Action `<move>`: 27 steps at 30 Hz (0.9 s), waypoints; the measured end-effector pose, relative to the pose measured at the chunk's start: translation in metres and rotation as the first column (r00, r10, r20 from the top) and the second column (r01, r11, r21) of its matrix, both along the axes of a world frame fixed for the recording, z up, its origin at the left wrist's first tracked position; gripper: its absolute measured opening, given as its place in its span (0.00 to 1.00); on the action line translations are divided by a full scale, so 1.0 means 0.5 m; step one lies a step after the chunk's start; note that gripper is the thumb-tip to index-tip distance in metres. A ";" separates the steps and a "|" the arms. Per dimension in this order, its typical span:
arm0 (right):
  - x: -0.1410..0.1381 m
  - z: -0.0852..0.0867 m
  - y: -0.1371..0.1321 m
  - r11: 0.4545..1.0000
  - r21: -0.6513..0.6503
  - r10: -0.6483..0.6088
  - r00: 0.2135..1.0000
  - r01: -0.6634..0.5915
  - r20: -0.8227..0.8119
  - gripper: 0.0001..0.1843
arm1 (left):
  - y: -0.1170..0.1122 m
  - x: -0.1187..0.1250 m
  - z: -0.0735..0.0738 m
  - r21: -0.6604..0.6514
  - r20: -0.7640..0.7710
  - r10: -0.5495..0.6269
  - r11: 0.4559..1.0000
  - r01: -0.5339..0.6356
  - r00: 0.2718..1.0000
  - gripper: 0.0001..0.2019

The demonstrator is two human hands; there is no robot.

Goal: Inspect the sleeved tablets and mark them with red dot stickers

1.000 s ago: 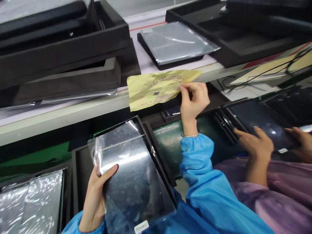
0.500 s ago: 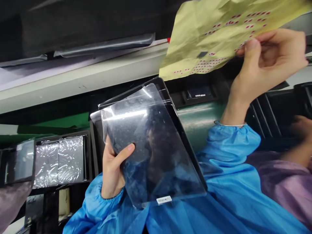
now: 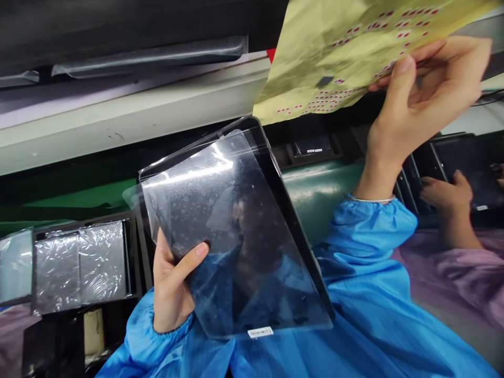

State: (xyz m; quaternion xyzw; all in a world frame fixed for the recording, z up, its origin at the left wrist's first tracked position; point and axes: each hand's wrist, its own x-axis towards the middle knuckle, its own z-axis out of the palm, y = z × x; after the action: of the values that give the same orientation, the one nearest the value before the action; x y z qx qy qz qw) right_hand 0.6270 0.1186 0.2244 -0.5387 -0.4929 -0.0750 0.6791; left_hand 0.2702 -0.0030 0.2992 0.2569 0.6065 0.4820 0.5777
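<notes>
My left hand (image 3: 175,281) grips a dark, glossy tablet-like panel (image 3: 252,252) by its left side, thumb on the front and fingers hidden behind. Clear plastic film (image 3: 185,181) lies over the panel, askew to its edges, and a small white label (image 3: 260,332) sits at the bottom. Up at the right, my right hand (image 3: 429,89) has its thumb and fingertips at the lower edge of a creased yellow sheet (image 3: 303,58), which carries rows of small red dots and one dark square. Whether a dot is pinched in the fingertips I cannot make out.
A tray at left holds film-wrapped panels (image 3: 102,257). Behind my work runs a pale ledge (image 3: 118,131) above a green surface (image 3: 323,184). On the right, a co-worker's hand (image 3: 449,191) is beside dark panels (image 3: 468,152) in a rack.
The view has shifted slightly. My right hand has slid a little left along the yellow sheet's lower edge. The co-worker's hand has come further into view.
</notes>
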 end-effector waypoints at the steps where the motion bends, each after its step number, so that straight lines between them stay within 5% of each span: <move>1: 0.000 -0.002 0.001 1.000 0.009 -0.001 1.000 0.001 0.003 0.10 | 0.000 0.000 0.001 0.006 -0.001 0.001 1.000 -0.001 1.000 0.30; 11: -0.019 0.001 0.005 0.990 0.142 0.017 1.000 -0.020 0.022 0.10 | -0.003 0.003 0.005 0.003 0.025 0.046 0.999 -0.046 0.999 0.32; 27: -0.002 -0.012 0.001 0.988 0.001 -0.155 0.975 0.157 0.160 0.05 | -0.005 0.001 0.013 -0.005 0.017 0.039 0.999 -0.039 0.999 0.36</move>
State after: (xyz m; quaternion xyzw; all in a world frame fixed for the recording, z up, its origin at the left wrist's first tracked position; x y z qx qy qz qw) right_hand 0.6262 0.1192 0.2187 -0.5721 -0.5023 -0.1680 0.6262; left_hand 0.2705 -0.0056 0.3059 0.2395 0.6074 0.4940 0.5742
